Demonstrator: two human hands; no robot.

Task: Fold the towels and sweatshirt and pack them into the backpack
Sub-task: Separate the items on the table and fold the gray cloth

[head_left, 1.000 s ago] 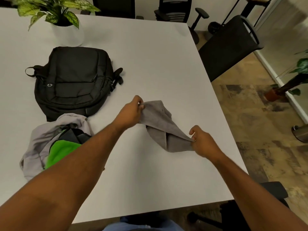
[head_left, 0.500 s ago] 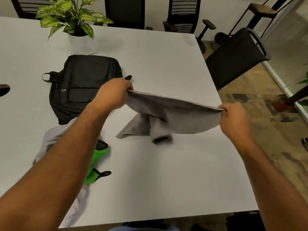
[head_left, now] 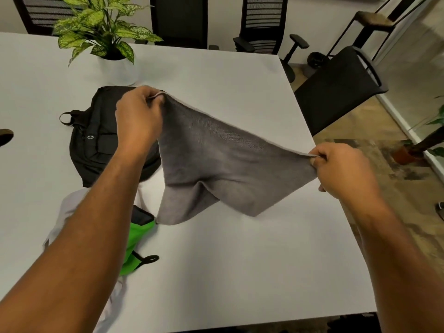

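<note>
Grey towel [head_left: 216, 164] held up and stretched over the counter [head_left: 240, 260]!
Left hand [head_left: 138, 118] and right hand [head_left: 341, 167] each pinch a top corner; the left arm hides part of the backpack [head_left: 96, 140] and sweatshirt [head_left: 69, 207].

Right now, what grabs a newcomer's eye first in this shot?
The grey towel first: it is stretched in the air mid-frame, the left hand pinching one corner and the right hand the other, its lower edge sagging toward the white table. Next, the black backpack lying behind the left hand, and a bright green cloth beside the left forearm. A potted plant stands at the far left of the table.
</note>
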